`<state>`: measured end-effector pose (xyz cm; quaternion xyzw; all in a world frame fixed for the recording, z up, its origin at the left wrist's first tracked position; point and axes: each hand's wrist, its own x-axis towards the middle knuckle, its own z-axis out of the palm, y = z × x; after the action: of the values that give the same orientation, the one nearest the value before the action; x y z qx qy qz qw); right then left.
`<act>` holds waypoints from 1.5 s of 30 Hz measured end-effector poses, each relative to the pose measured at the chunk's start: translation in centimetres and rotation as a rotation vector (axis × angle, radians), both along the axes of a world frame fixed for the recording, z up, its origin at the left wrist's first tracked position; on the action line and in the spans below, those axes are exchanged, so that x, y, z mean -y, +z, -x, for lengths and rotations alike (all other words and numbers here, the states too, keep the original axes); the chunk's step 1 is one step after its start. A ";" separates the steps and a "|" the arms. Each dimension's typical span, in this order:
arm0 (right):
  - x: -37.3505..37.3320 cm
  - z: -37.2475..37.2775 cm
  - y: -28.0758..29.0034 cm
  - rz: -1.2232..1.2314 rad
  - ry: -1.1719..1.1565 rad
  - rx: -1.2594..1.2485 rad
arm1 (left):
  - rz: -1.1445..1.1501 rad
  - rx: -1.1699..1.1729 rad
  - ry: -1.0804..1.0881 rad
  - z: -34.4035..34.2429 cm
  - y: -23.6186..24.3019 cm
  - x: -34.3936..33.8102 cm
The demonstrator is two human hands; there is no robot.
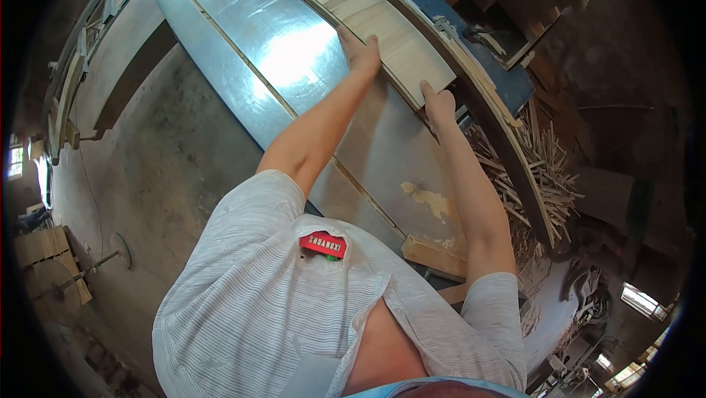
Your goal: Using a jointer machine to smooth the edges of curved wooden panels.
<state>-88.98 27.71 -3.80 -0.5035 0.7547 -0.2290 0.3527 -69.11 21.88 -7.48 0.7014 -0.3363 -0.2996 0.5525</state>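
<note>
A pale wooden board (pixel 382 26) lies flat on the shiny metal tabletop (pixel 279 52) of a saw bench, running alongside a long fence rail (pixel 507 133). The left hand (pixel 362 51) is pressed flat, fingers spread, over the board's near long edge; the right hand (pixel 439 102) is set against its near end corner, fingers curled on the edge. Neither hand is closed around it. The board is judged thin, light and stiff, apt to slide easily on the smooth metal, best steadied by edge and end. Offcut strips (pixel 540 170) are heaped right of the rail.
</note>
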 end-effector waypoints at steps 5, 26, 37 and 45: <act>0.8 -0.9 0.2 -0.025 -0.032 0.094 | -0.033 -0.022 0.007 3.4 0.4 -1.6; 5.7 -7.0 -2.7 0.091 -0.010 -0.033 | 0.087 -0.145 -0.143 2.2 -0.8 -2.2; -4.8 0.9 -2.8 0.160 0.039 0.248 | 0.078 -0.387 -0.142 2.5 1.7 -3.2; -6.6 5.3 -0.8 0.099 0.188 0.092 | 0.106 -0.287 -0.194 2.7 1.6 -2.3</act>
<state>-94.27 34.27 -4.61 -0.5780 0.6748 -0.2547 0.3817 -71.79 24.21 -5.89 0.5855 -0.3355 -0.4304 0.5995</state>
